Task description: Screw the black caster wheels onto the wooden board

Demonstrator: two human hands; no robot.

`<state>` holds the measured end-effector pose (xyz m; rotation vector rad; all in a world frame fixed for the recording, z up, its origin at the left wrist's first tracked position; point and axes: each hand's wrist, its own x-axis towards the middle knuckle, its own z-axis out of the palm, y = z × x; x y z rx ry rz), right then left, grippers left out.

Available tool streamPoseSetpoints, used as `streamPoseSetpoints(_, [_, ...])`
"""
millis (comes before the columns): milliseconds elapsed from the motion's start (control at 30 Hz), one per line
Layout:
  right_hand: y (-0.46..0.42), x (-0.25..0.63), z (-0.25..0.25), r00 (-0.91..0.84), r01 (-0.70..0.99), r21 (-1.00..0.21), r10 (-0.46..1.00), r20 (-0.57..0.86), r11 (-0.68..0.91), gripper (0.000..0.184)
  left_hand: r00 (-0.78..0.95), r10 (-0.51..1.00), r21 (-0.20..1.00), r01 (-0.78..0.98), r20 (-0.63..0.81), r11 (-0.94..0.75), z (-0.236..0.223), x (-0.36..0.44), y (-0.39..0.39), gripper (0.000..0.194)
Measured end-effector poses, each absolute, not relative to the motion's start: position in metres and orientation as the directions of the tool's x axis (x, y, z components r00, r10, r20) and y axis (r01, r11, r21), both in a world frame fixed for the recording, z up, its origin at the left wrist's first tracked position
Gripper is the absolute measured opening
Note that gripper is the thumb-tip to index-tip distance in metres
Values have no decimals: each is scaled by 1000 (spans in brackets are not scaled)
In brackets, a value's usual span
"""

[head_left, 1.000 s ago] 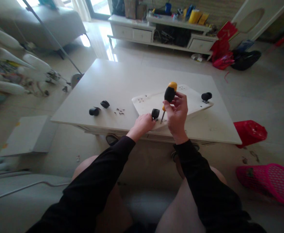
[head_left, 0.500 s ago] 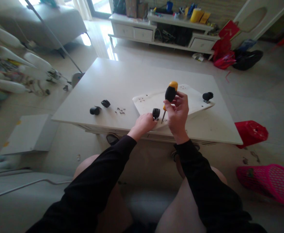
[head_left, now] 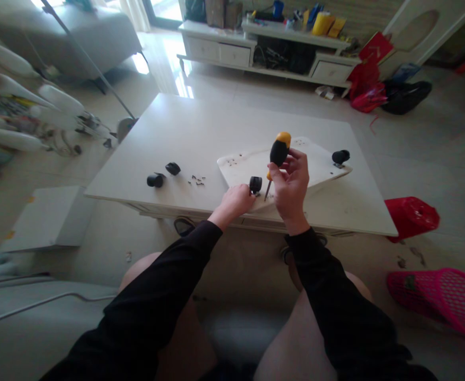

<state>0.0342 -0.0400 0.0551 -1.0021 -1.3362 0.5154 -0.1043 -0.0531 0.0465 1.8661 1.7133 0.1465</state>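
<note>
My right hand (head_left: 291,185) is closed around a screwdriver (head_left: 277,153) with a black and yellow handle, its tip pointing down at a white panel (head_left: 296,159) on the low table (head_left: 200,137). My left hand (head_left: 235,202) rests on the near edge of the panel, fingers curled at a black caster wheel (head_left: 255,184) that stands beside the screwdriver tip. Another black caster (head_left: 340,156) sits at the panel's far right corner.
Two loose black casters (head_left: 155,180) (head_left: 172,169) and several small screws (head_left: 197,181) lie on the table to the left. A red bag (head_left: 411,216) and a pink basket (head_left: 447,296) are on the floor at the right. A white TV cabinet (head_left: 272,53) stands beyond.
</note>
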Motion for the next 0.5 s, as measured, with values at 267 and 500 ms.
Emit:
streamPoseSetpoints(267, [-43, 33, 60, 218, 212, -841, 815, 537, 498, 39, 156, 948, 463, 886, -276, -11, 47, -103, -56, 36])
streamPoseSetpoints(500, [-43, 33, 61, 212, 210, -839, 814, 540, 502, 39, 179, 948, 432, 901, -262, -51, 49, -101, -58, 33])
